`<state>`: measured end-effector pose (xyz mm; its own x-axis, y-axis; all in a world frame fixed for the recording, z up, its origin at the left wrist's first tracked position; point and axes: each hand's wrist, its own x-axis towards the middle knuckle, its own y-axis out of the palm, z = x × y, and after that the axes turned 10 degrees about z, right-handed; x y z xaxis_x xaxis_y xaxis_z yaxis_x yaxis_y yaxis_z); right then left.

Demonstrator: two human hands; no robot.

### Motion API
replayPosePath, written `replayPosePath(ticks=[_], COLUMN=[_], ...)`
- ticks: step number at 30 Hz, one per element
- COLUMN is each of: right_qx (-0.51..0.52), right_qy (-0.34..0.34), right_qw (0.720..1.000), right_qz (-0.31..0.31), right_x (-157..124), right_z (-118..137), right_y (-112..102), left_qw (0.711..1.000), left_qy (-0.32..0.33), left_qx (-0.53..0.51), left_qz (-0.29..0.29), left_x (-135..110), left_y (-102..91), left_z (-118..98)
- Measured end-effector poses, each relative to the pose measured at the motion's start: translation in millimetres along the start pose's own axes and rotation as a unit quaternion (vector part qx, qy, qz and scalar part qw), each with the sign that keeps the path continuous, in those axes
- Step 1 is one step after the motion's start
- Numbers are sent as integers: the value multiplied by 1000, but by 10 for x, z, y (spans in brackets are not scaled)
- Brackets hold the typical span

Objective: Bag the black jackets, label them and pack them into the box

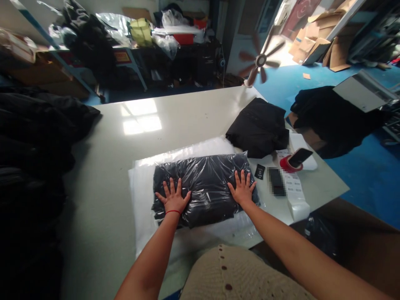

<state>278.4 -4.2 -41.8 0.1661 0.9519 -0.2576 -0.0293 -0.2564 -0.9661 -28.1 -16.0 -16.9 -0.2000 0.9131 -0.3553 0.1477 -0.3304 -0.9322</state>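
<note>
A folded black garment in a clear plastic bag (208, 198) lies flat in front of me. My left hand (173, 199) rests on its left part, fingers spread, with a red string around the wrist. On the right part my right hand (243, 188) presses down, its fingers also apart. Neither hand grips anything. Beneath the bagged garment is a stack of clear plastic bags (140, 233), showing past its left, back and front edges. Just right of my right hand lies a small black card (259, 171).
A black garment (259, 127) lies at the table's (103, 166) back right. Nearby are a dark blurred-out object (276, 182), a label strip (295, 189) and a red tape roll (289, 164) with a phone (300, 157). Dark clothing (31, 166) is heaped left; a fan (260, 61) stands behind.
</note>
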Motion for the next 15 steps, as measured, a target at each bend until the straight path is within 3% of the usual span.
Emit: replayPosePath(ticks=[15], right_qx=[-11], right_qy=[12], right_qw=[1000], right_qz=[-23], right_x=[54], right_z=[55], right_y=[113], left_qw=[1000], left_qy=[-4], left_qx=[14], left_qz=[9], left_x=[53], left_y=[89], left_z=[-30])
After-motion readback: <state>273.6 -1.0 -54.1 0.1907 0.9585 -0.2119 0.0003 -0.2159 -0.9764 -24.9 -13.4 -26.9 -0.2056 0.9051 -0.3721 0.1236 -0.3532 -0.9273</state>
